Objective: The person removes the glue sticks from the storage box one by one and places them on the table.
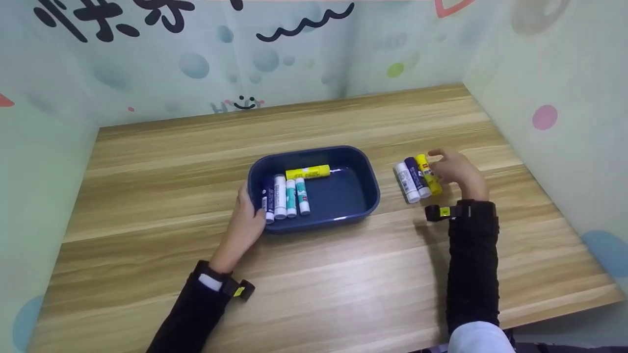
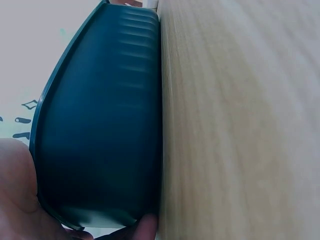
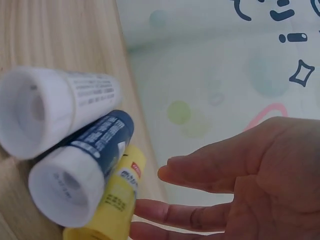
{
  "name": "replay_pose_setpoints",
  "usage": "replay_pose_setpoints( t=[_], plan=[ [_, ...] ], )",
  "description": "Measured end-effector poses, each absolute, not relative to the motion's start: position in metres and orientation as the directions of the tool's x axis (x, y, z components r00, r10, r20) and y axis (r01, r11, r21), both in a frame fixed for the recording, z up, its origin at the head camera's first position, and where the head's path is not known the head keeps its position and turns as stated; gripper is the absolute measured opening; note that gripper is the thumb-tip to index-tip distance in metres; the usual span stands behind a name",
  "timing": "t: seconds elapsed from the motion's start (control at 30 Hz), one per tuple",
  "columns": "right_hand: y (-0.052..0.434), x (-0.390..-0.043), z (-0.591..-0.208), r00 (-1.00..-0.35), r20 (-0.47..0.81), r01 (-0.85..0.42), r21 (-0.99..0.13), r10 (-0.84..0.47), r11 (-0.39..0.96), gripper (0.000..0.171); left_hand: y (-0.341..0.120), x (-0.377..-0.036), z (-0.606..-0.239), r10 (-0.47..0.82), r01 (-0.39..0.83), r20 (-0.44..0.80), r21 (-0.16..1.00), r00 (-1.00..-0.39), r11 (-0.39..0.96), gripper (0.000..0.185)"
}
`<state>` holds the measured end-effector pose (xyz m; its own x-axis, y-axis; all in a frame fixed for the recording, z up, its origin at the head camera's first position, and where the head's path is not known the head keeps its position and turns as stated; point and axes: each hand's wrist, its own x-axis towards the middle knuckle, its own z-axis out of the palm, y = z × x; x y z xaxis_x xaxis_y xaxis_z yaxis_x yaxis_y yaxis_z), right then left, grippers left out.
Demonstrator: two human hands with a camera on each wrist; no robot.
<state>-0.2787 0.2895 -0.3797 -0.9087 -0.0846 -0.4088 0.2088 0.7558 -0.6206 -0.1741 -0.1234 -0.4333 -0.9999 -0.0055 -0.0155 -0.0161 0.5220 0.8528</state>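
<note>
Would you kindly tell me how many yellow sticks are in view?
2: a yellow stick inside the tray, and another on the table beside the right hand.

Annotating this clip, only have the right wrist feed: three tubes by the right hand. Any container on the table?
Observer: Yes, a dark blue bin, left of the three tubes in the head view.
Operator: Contents?
Observer: Five more: a dark tube, a white tube, two teal-and-white tubes and a yellow tube.
Operator: Left hand?
Observer: The left hand grips the bin's left end.
</note>
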Motion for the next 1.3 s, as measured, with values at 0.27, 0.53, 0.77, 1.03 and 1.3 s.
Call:
replay_pose_setpoints(
  t=[0.27,0.53,0.77,1.03,1.3],
  plan=[
    [0.276,-0.270,-0.359,-0.935,-0.338,0.125,-0.593,-0.105,0.795,0.052,-0.123,-0.174,-0.433,0.001,-0.004,-0.005,0.857,-1.000,0.515,0.073],
    [0.252,-0.256,-0.340,-0.964,-0.196,-0.026,-0.603,-0.180,0.798,0.051,-0.123,-0.175,-0.435,0.003,-0.007,-0.009,0.858,-1.000,0.513,0.073],
    [0.227,-0.246,-0.333,-0.949,-0.030,-0.231,-0.614,-0.315,0.754,0.047,-0.122,-0.175,-0.434,-0.008,-0.028,-0.027,0.856,-1.000,0.517,0.072],
    [0.189,-0.236,-0.338,-0.889,0.065,-0.408,-0.562,-0.454,0.719,0.046,-0.122,-0.174,-0.434,-0.008,-0.032,-0.033,0.855,-0.999,0.517,0.072],
    [0.138,-0.228,-0.358,-0.807,0.010,-0.530,-0.453,-0.591,0.717,0.045,-0.123,-0.174,-0.435,-0.002,-0.028,-0.032,0.857,-0.999,0.515,0.072]
  ],
)
